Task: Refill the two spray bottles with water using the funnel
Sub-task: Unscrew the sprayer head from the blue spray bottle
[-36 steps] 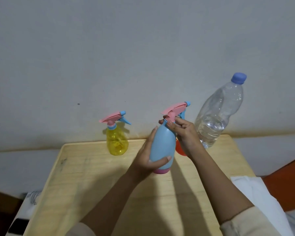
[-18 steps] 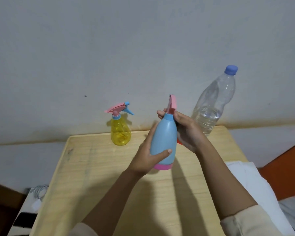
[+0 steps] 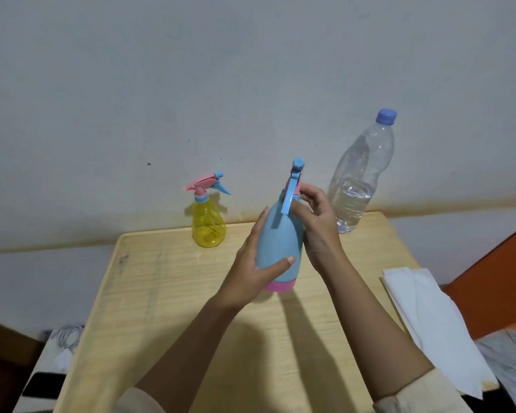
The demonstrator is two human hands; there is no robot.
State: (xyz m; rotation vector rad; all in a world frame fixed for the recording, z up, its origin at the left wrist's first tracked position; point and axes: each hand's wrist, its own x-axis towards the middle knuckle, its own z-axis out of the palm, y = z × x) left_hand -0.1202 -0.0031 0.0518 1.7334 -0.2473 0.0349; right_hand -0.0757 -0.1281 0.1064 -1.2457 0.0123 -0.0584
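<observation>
A blue spray bottle (image 3: 276, 236) with a pink base stands at the middle of the wooden table (image 3: 167, 293). My left hand (image 3: 255, 263) is wrapped around its body. My right hand (image 3: 315, 219) grips the neck just under the pink and blue spray head (image 3: 294, 183), whose trigger now faces me. A yellow spray bottle (image 3: 208, 223) with a pink head stands at the table's back edge, left of my hands. A clear water bottle (image 3: 361, 174) with a blue cap, partly full, stands at the back right. The funnel is hidden behind my hands.
A grey wall rises right behind the table. White paper sheets (image 3: 429, 320) hang over the table's right edge, beside an orange surface (image 3: 495, 278). A white cable (image 3: 69, 338) lies on the floor to the left.
The spray head has turned under my right hand: its nozzle pointed right, and now the trigger faces me. The left hand stays around the body. The camera has tilted a little.
</observation>
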